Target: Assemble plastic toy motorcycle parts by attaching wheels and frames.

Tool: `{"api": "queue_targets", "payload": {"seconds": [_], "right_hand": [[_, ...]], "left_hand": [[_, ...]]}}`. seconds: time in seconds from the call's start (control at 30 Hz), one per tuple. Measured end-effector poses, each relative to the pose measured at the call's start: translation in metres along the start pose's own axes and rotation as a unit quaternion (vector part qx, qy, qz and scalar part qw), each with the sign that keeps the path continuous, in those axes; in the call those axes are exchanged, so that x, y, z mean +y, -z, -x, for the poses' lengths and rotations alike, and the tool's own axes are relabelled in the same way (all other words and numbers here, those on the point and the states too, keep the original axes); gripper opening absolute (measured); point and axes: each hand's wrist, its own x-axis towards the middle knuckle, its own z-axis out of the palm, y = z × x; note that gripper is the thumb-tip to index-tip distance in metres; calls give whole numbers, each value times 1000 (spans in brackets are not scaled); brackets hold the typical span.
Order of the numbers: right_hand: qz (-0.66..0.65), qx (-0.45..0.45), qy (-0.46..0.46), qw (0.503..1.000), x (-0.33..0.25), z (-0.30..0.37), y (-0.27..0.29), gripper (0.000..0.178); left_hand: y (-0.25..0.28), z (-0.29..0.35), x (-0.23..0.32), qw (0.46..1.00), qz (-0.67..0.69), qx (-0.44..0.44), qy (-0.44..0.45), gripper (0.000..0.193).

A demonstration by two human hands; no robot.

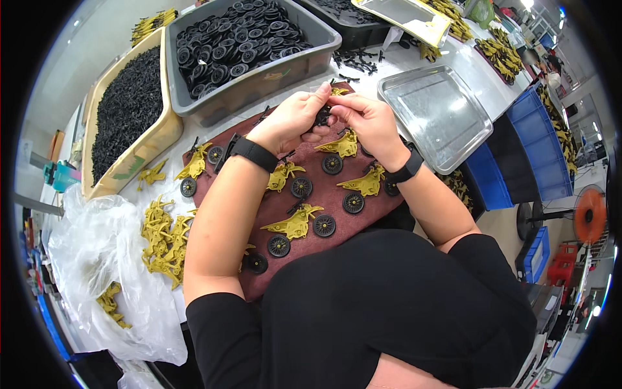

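Note:
My left hand (pixel 293 120) is half curled above the far part of a dark red cloth (pixel 272 211), with small black plastic parts (pixel 322 115) in its fingers. My right hand (pixel 370 122) meets it there, thumb and forefinger pinched together; what they pinch is hidden. Below the hands, yellow toy motorcycle bodies lie on the cloth beside black spoked wheels. Among them are one yellow body (pixel 295 222) with a wheel (pixel 324 225) near me, and another yellow body (pixel 365 183) to the right. Black bands circle both wrists.
A grey bin of black wheels (pixel 240 39) stands at the back, with a cream bin of small black parts (pixel 129 107) to its left. A metal tray (pixel 435 117) lies at right. Yellow parts (pixel 165 240) and a clear plastic bag (pixel 116 259) lie at left; blue crates (pixel 541 142) stand far right.

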Motion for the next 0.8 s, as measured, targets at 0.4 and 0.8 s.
{"api": "queue_targets", "payload": {"seconds": [0.4,0.8], "right_hand": [[-191,-46,-191,962,-3,18,15,22],[210,-29,-133,968,-11,52,39,16]], "left_hand": [[-5,6,-12,1000,-13,3,-4,38],[-5,-16,-36,786,-586,124,-154,21]]}}
